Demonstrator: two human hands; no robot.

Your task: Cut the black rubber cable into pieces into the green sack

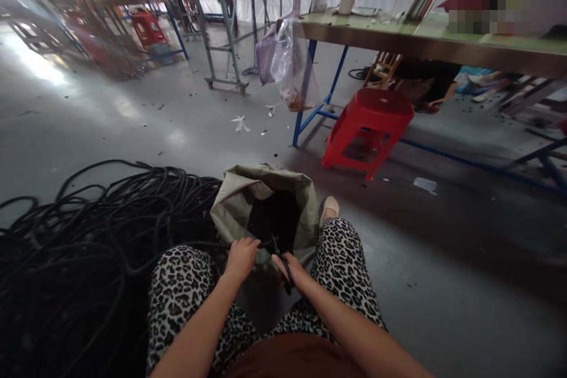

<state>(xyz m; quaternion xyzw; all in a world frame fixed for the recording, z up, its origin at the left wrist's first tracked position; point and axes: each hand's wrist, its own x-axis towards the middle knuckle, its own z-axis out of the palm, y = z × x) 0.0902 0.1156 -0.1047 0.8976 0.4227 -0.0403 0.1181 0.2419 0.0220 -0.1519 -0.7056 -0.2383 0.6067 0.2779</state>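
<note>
Progress: a large tangled heap of black cable [88, 230] lies on the floor at my left, reaching up against my left knee. An open woven sack [234, 201] stands between my knees, just beyond my hands, its mouth folded back; the inside is dark and looks to hold cut black pieces, though I cannot make them out singly. Judged from the size of the heap against the sack, most of the cable is still uncut and the work is at an early or middle stage.

Left hand [241, 257]: closed around one strand of cable that runs in from the heap on the left, held at the near rim of the sack.

Right hand [290, 266]: fingers curled through the handles of a pair of scissors [281, 260], gripping them firmly. The blades point up toward the held strand, over the sack's mouth. Whether the blades stand apart or together I cannot tell; they are small and dark against the sack.

Surroundings: a red stool [370, 130] stands farther off on the right, beside a long counter [398, 41] on a blue frame. A clear plastic bag [290, 65] hangs at the counter's left end. Scraps litter the grey floor.
</note>
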